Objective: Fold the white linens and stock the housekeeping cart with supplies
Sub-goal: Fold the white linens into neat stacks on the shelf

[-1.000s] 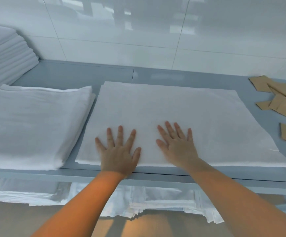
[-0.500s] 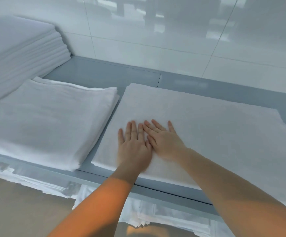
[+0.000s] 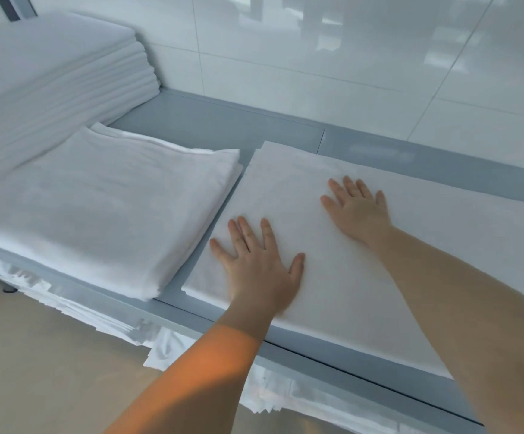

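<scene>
Beige floor (image 3: pixel 35 371) is seen nearest, at the lower left. Just above it, white cloth (image 3: pixel 123 324) is seen stored on a lower level beneath the grey tabletop (image 3: pixel 210 126), its ragged edges showing past the front rim.

Two bare forearms are stretched forward from the bottom edge. The left hand (image 3: pixel 259 266) is laid flat, fingers straight and spread, on the near left part of a folded white linen (image 3: pixel 411 261), close to its front edge. The right hand (image 3: pixel 359 208) is pressed flat as well, fingers straight and slightly fanned, farther in and to the right on the same linen. Nothing is gripped by either hand; both palms are set down on the cloth, well apart from each other. The linen is spread smooth on the tabletop, and its right side is cut off by the picture's edge.

Just beside it on the left, with a narrow strip of grey between them, a thicker pile of folded white sheets (image 3: pixel 97 208) is placed. Behind that, at the far left, a taller stack of folded linens (image 3: pixel 51 79) is set against the glossy white tiled wall (image 3: pixel 317 57).
</scene>
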Motion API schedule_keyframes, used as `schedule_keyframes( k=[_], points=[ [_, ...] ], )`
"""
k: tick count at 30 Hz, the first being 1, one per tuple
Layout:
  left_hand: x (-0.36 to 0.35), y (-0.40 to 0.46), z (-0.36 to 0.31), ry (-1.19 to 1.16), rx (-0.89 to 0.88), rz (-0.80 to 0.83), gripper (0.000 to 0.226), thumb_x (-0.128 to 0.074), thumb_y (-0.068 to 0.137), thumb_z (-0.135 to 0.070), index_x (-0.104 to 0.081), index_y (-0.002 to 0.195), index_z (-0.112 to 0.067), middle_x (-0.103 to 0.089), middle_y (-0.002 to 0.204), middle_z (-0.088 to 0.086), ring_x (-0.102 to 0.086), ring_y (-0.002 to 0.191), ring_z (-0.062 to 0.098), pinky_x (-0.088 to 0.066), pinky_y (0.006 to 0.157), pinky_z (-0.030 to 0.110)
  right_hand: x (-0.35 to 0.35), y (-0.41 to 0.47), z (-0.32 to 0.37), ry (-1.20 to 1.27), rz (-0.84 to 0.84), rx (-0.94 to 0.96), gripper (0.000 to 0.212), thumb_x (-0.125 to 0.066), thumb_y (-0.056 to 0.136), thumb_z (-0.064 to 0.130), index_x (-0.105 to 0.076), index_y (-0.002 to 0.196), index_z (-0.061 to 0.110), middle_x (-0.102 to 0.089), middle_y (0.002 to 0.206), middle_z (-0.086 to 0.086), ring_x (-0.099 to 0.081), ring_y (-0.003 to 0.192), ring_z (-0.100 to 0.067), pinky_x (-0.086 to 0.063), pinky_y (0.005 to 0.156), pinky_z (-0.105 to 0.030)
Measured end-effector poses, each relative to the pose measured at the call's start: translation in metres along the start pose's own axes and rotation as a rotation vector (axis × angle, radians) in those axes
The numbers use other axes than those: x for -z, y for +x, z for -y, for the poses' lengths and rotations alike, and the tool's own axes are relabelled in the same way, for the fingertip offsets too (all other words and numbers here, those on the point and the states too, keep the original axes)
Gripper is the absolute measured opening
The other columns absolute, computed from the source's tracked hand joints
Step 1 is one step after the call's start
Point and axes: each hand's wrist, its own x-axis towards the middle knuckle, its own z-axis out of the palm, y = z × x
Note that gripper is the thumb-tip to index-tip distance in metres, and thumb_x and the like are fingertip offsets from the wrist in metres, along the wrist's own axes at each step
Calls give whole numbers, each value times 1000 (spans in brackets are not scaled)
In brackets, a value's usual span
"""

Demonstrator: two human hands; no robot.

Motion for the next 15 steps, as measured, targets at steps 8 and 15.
schedule_keyframes(
  k=[8, 15],
  points=[
    [11, -2, -11, -2, 23, 116, 66, -5, 94, -56, 7, 151, -27, 11, 157, 19, 15, 143, 38, 5, 107, 68, -1, -112, -93, 76, -32, -109, 57, -20, 100, 51, -12, 152, 31, -2, 161, 3, -1, 148, -16, -1, 119, -45],
    [5, -90, -102, 2, -804, 235, 96, -6, 77, -79, 8, 151, -19, 16, 158, 12, 23, 143, 32, 13, 110, 62, -13, -250, -147, -61, 40, 325, 79, -23, 87, 72, 1, 151, 32, 14, 156, 16, 16, 144, -2, 7, 119, -33]
  ],
)
